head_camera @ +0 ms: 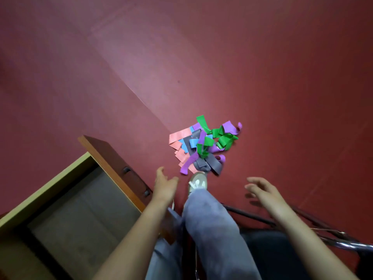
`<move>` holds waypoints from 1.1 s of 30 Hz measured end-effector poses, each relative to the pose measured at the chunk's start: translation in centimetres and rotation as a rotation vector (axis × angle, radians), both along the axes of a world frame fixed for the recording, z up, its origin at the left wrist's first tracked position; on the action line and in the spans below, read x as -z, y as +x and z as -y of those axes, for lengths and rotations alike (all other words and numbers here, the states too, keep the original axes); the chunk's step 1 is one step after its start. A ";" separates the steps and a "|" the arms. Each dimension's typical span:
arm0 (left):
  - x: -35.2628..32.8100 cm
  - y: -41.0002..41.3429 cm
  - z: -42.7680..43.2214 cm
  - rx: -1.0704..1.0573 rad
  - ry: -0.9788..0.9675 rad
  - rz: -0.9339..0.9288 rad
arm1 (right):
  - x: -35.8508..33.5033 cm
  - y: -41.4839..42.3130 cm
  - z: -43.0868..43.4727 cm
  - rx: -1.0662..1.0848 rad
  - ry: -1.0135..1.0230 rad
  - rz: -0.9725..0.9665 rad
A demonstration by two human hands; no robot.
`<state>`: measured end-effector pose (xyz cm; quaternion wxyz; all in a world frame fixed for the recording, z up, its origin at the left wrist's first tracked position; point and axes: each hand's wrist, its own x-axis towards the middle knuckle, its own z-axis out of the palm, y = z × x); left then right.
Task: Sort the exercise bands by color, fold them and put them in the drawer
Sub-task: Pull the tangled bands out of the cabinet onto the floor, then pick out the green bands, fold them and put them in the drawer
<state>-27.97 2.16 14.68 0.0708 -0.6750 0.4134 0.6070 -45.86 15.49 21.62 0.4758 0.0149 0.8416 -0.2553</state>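
Exercise bands in pink, blue, green, purple and grey lie tangled on the red floor beside the open drawer, with the left hand and right hand above, fingers relaxed, holding nothing.

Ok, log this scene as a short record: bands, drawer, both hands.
bands: one unsorted pile on the floor; pink, blue, green, purple, grey
drawer: open, no bands visible inside
left hand: open, holds nothing, near the pile
right hand: open, holds nothing
shoe: toe at the pile's near edge
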 end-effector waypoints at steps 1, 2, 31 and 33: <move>0.0 0.0 -0.4 -0.009 0.018 -0.014 | 0.1 0.3 -0.5 0.029 -0.006 0.010; 0.1 -0.1 -0.9 -0.018 0.026 -0.033 | 0.1 0.6 -0.8 0.050 -0.019 0.018; 18.4 -16.2 -3.5 -0.032 -0.119 -0.077 | 27.4 -18.1 1.7 -0.384 -0.079 0.008; 23.7 -16.4 -3.1 0.054 -0.145 -0.063 | 32.3 -18.1 1.2 -0.405 -0.088 -0.034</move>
